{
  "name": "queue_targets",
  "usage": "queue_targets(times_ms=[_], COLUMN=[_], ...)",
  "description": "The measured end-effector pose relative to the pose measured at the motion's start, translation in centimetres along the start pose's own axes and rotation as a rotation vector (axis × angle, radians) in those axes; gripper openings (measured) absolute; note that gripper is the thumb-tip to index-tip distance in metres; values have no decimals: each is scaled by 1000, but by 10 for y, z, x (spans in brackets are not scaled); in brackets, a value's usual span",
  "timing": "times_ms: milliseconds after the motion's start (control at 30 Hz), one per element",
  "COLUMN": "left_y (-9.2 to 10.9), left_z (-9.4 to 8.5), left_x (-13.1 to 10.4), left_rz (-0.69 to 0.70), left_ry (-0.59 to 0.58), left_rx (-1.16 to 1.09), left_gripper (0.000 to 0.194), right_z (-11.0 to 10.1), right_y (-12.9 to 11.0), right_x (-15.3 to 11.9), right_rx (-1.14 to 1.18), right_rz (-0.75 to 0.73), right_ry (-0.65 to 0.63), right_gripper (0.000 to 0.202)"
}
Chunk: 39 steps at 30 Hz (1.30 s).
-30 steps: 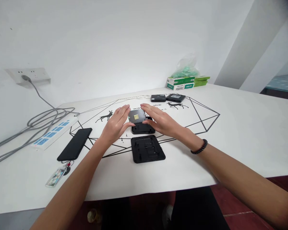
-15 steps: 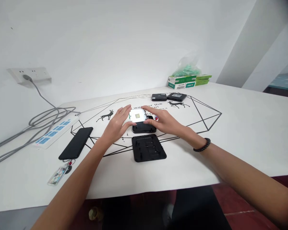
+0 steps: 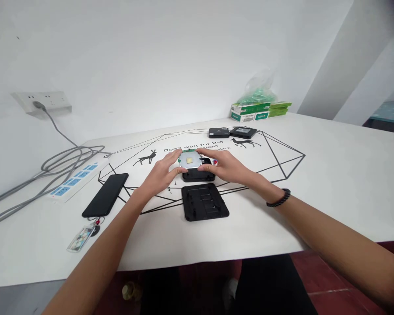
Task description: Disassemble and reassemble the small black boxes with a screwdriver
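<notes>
Glare gone off board (image 3: 189,158), face now clear, fingers of left hand (image 3: 159,176) and right hand (image 3: 226,166) pinching its edges, case (image 3: 198,176) at five o'clock.

You wear a black beaded bracelet (image 3: 283,200) around your right wrist (image 3: 268,188), a single loop with a knobbly edge. Your left forearm (image 3: 118,236) and right forearm (image 3: 328,232) are bare as far as they show, as are your left hand (image 3: 163,175) and right hand (image 3: 228,167). Your trousers (image 3: 269,282) are plain black; a whitish shoe (image 3: 229,289) shows between the legs, blurred.
</notes>
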<state>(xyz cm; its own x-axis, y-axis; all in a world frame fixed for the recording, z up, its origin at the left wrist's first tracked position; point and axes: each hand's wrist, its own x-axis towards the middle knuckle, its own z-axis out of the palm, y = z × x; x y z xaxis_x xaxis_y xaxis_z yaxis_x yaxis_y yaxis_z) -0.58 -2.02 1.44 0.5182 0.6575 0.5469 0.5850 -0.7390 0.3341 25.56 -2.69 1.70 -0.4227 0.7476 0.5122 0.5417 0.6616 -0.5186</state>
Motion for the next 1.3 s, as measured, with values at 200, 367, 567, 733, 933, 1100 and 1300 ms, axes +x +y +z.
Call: queue_targets(times_ms=[200, 367, 567, 733, 933, 1100, 1300], left_y=[-12, -13, -8, -10, -8, 1, -4], left_z=[4, 2, -1, 0, -1, -3, -3], left_x=[0, 3, 5, 5, 5, 6, 6], left_rz=[332, 487, 554, 531, 547, 606, 559], left_ry=[105, 230, 292, 285, 293, 319, 292], left_rx=[227, 369, 457, 460, 468, 464, 464], left_gripper=[60, 66, 65, 67, 69, 71, 66], right_z=[5, 3, 0, -1, -1, -1, -1], right_y=[1, 2, 0, -5, -3, 1, -1], right_x=[-3, 0, 2, 1, 1, 0, -1], right_rx=[-162, -323, -394, -351, -332, -302, -306], right_rz=[-297, -453, -469, -424, -424, -387, -393], right_ry=[127, 188, 196, 159, 161, 154, 156], right_gripper=[53, 49, 46, 48, 50, 50, 49])
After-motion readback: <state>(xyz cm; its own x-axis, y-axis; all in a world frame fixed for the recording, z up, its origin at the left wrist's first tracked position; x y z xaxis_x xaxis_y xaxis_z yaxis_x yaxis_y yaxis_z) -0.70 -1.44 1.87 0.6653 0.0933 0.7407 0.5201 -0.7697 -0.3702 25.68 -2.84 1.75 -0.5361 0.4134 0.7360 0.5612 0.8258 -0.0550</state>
